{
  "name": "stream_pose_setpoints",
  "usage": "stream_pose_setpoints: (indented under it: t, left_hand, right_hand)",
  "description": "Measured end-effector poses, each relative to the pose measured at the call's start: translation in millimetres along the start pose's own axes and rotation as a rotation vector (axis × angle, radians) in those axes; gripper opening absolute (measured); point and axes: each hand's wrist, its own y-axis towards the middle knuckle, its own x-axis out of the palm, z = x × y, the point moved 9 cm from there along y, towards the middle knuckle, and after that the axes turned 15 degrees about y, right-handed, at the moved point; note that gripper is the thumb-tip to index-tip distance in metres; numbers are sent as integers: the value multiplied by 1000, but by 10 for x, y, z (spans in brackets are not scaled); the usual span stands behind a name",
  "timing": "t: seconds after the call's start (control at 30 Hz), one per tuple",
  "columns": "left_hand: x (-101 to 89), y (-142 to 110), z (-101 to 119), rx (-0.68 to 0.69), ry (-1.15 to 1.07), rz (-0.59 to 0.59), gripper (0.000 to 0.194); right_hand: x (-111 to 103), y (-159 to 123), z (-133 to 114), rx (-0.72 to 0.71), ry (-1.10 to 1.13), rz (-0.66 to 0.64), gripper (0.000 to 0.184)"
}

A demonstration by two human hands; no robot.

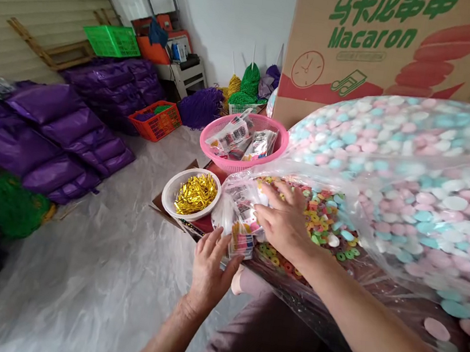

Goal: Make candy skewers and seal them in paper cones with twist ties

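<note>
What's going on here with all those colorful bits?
A person is handling small printed packets in clear plastic. The left hand is at the near edge of them and the right hand reaches over them, beside a spread of colorful little rings. I can't tell whether either hand grips one. More packets lie in the pink basket, and shiny gold strips fill the white bowl nearby.

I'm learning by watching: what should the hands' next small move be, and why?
Probably, the left hand should close on the printed packets: it is spread open beside them, and the right hand is at the same pile.
</note>
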Motion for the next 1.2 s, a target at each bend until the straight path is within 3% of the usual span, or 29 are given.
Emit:
stream_pose_setpoints:
  t: [0.07, 0.1, 0.17, 0.2, 0.27, 0.33, 0.37, 0.43, 0.5, 0.57, 0.6, 0.67, 0.7, 0.77, 0.83, 0.9, 1.0, 1.13, 1.2]
  left_hand:
    - [-10, 21, -20, -240, -319, -86, 39]
    - [103, 13, 76, -336, -540, -227, 43]
    - [329, -10, 490, -438, -974, -508, 49]
    - [395, 0, 691, -484, -1127, -569, 46]
    - [542, 12, 948, -666, -1315, -564, 35]
    - [703, -19, 1118, -841, -1376, -522, 28]
    - [770, -41, 1201, -888, -1382, -513, 28]
    - [860, -86, 1374, -889, -1360, -547, 29]
    - [887, -135, 1518, -802, -1275, -642, 30]
    - [804, -108, 1532, -646, -1088, -645, 33]
    - [700, -37, 1494, -538, -960, -570, 37]
    - [257, 187, 1414, -261, -648, -167, 52]
    - [119, 239, 1514, -72, -483, -89, 66]
    - [196, 196, 1862, 321, -332, -257, 63]
    - [393, 20, 2131, 579, -315, -508, 38]
    - [565, -99, 2252, 613, -361, -690, 21]
    - [769, -173, 2317, 488, -429, -841, 23]
    - [882, -254, 2431, 463, -518, -914, 25]
    - [875, -234, 2468, 483, -558, -865, 27]
  right_hand:
    - [-346, -283, -79, -74, 48, 62, 20]
    - [-492, -457, -105, -85, 34, 87, 20]
    - [-663, -828, -147, -87, -10, 85, 22]
    - [-718, -1008, -158, -80, -5, 87, 24]
    - [-844, -1327, -79, 26, 107, 166, 33]
    - [-997, -1628, 175, 277, 347, 367, 47]
    - [-1027, -1774, 316, 412, 503, 465, 52]
    - [-958, -1964, 497, 606, 826, 536, 53]
    - [-877, -2035, 548, 703, 1024, 493, 38]
    - [-928, -2126, 595, 771, 1008, 516, 25]
    - [-1000, -2180, 613, 785, 934, 553, 24]
    - [-1135, -2235, 584, 744, 787, 581, 21]
    - [-1173, -2233, 543, 699, 747, 565, 19]
    - [-1214, -2206, 445, 595, 724, 515, 17]
    - [-1278, -2212, 379, 516, 695, 508, 18]
    - [-1336, -2271, 387, 516, 629, 517, 24]
    - [-1344, -2397, 463, 581, 613, 515, 29]
    - [-1381, -2564, 612, 694, 655, 520, 29]
    - [-1584, -2666, 721, 724, 556, 537, 27]
